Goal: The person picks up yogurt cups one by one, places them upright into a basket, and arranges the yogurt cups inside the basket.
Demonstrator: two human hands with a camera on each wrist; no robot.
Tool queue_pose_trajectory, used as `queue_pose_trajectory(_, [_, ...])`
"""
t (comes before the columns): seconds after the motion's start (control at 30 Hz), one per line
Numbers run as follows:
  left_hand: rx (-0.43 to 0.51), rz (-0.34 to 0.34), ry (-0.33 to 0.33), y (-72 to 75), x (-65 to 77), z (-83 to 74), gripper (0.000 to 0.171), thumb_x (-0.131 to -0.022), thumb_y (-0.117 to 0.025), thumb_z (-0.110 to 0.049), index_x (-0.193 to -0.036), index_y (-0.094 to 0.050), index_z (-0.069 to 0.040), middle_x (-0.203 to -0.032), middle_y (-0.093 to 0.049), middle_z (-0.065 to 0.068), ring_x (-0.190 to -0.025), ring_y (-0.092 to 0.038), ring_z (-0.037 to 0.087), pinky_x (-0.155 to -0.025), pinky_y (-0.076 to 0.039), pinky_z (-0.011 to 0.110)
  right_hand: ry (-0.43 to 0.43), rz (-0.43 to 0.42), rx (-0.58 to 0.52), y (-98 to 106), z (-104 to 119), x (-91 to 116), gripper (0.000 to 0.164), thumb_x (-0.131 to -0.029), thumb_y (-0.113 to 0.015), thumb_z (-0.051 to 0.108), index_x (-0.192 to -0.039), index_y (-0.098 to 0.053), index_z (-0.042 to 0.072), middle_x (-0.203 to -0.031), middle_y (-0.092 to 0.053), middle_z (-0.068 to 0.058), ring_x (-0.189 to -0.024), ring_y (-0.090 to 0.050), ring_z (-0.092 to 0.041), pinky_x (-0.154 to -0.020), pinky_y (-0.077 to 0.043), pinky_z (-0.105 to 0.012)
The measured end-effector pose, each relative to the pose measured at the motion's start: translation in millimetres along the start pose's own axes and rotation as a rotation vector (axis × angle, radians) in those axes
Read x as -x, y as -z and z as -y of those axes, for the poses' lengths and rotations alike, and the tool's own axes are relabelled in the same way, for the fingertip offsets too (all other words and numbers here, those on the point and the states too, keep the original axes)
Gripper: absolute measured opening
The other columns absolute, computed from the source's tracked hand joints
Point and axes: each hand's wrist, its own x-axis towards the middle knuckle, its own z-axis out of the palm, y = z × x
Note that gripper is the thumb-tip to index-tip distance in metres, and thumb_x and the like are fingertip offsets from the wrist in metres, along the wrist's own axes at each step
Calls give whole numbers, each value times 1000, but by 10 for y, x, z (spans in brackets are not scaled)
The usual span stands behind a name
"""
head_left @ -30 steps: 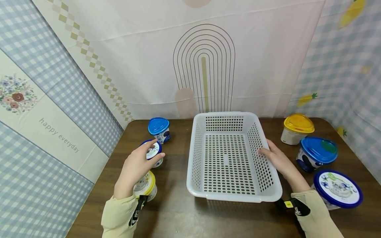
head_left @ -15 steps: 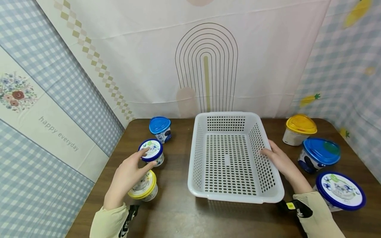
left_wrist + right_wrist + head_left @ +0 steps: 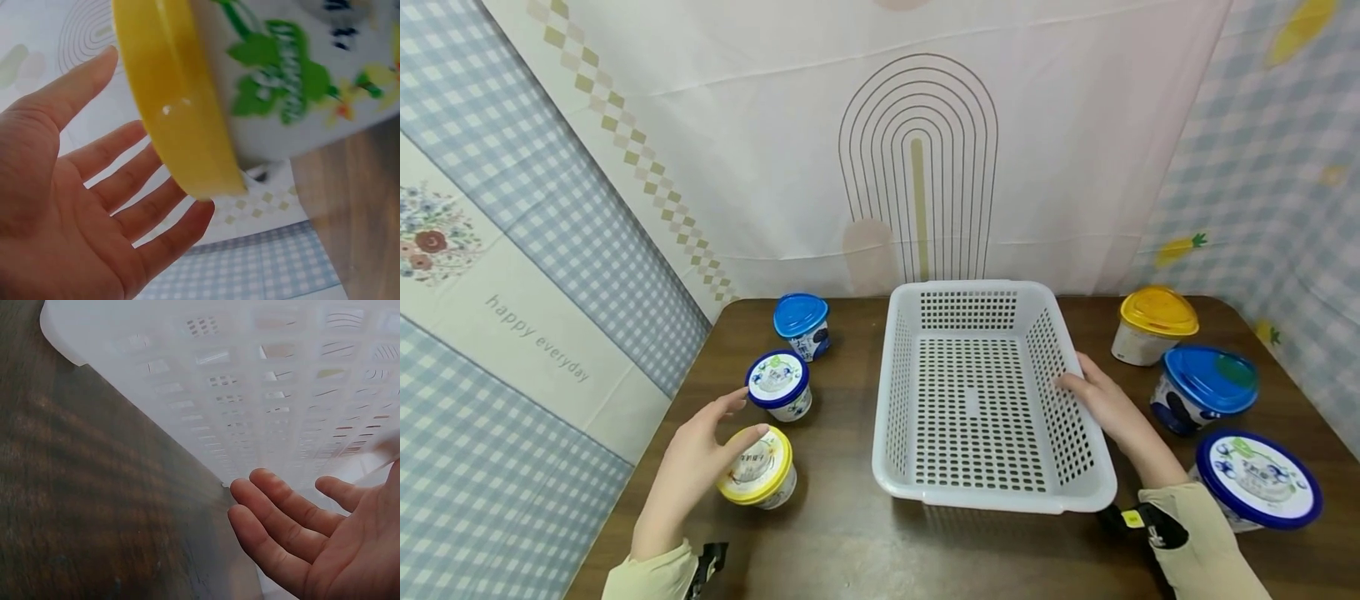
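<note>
My left hand (image 3: 688,458) hovers beside a small tub with a yellow lid (image 3: 758,468), thumb and fingers spread apart around the lid's left side. In the left wrist view, the yellow-lidded tub looms large past the fingertips, and nothing is gripped by the hand. A white perforated plastic basket (image 3: 992,497) sits in the middle of the table with nothing in it. My right hand (image 3: 1108,408) holds its right side, thumb over the rim and fingers outside. From the right wrist, those fingers (image 3: 281,519) show below the basket wall.
Behind the yellow-lidded tub are a white-and-navy-lidded tub (image 3: 778,383) and a blue-lidded one (image 3: 802,321). Along the right side stand larger tubs with a yellow lid (image 3: 1157,312), a blue lid (image 3: 1210,379) and a navy-rimmed lid (image 3: 1258,479). Printed cloth (image 3: 760,167) hangs behind the table.
My left hand has drawn back toward me and left, from the navy-lidded tub to the yellow-lidded one. The right hand and basket stay almost as they were.
</note>
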Motion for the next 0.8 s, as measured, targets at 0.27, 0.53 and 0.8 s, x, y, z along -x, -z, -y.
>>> queue_pose_trajectory(0.27, [38, -2, -13, -44, 118, 125, 87, -91, -73, -47, -155, -34, -3, -147, -46, 23, -127, -49, 44, -97, -43, 65, -2, -9, 0, -6, -2, 2, 74, -105, -45, 25, -162, 1, 10, -141, -41, -38, -95, -68, -34, -72, -60, -49])
queue_pose_trajectory(0.53, [52, 13, 32, -83, 195, 194, 90, -90, -73, -49, -155, -32, -2, -148, -45, 24, -130, -46, 45, -98, -41, 66, -2, -14, 12, -5, -7, -13, 74, -105, -45, 25, -161, 0, 10, -141, -41, -38, -96, -67, -35, -71, -60, -49])
queue_pose_trajectory(0.8, [109, 86, 82, -119, 282, 244, 97, -88, -74, -51, -157, -27, -3, -153, -38, 23, -137, -38, 44, -102, -36, 69, 6, -13, 6, -6, -10, -4, 74, -104, -46, 25, -161, -2, 8, -138, -43, -38, -93, -68, -33, -72, -60, -47])
